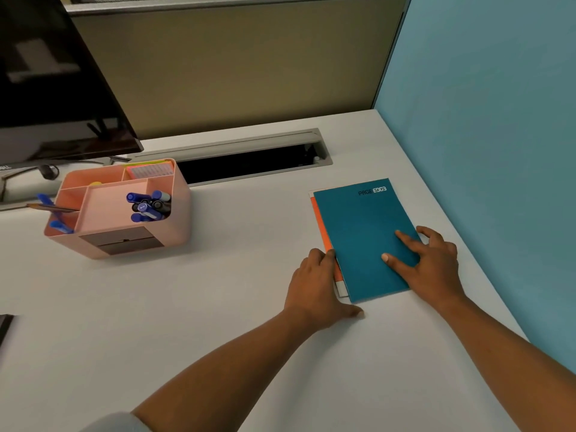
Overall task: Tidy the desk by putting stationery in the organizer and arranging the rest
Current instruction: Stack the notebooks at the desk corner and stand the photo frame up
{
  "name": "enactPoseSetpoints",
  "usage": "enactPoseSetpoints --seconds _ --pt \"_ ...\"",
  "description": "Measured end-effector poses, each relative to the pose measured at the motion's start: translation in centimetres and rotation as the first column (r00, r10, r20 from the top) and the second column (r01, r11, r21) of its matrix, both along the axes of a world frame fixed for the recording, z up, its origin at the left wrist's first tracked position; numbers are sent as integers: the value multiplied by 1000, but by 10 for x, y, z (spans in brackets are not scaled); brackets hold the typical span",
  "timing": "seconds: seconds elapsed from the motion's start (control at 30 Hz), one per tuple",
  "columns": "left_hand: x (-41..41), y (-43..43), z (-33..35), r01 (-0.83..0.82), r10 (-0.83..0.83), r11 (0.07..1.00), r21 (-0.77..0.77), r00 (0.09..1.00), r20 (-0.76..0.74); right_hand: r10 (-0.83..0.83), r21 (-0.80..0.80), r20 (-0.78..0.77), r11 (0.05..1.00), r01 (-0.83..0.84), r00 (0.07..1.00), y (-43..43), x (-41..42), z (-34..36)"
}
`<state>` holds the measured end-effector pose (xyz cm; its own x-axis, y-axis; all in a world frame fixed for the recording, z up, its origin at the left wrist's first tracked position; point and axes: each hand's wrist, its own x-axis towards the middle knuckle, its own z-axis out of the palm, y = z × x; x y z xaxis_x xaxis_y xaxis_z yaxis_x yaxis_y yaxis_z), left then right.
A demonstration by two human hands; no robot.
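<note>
Stationery stands in the pink organizer [124, 210] at left, pens [148, 205] upright in one compartment; squaring the notebooks at right seems the job left. The left hand [318, 282] sets bent fingers against the stack's left edge, grip unclear. The right hand [433, 263] lies open, fingers spread on the teal notebook [364, 238], which covers an orange notebook [322, 226].

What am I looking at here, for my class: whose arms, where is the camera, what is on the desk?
No machine: these are a person's bare hands, filmed by one camera worn on the head, looking down at a white desk. The right hand rests on a teal notebook lying on an orange notebook; the left hand touches the pair's left edge. Nothing is lifted. Further left stands a pink organizer holding blue pens and a pencil, near a dark monitor.
</note>
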<state>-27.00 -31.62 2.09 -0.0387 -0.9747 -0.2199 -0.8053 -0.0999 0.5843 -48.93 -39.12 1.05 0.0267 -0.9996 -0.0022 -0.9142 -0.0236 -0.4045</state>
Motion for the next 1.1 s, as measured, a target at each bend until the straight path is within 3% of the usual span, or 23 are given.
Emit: enactPoseSetpoints --seconds 0.43,0.7,0.9,1.1 --pt "7 0 -7 -52 47 997 -60 995 -85 3 5 -59 1000 -2 998 -9 15 1" --pt "7 1 -7 -75 69 995 -65 993 -99 -7 -15 52 1000 7 999 -3 16 1" --pt "8 2 -10 -77 69 995 -68 990 -121 12 -11 5 1000 -12 1000 -1 16 -1" --pt "8 6 -13 -82 71 995 -52 982 -177 -1 -3 75 1000 1 997 4 12 0"
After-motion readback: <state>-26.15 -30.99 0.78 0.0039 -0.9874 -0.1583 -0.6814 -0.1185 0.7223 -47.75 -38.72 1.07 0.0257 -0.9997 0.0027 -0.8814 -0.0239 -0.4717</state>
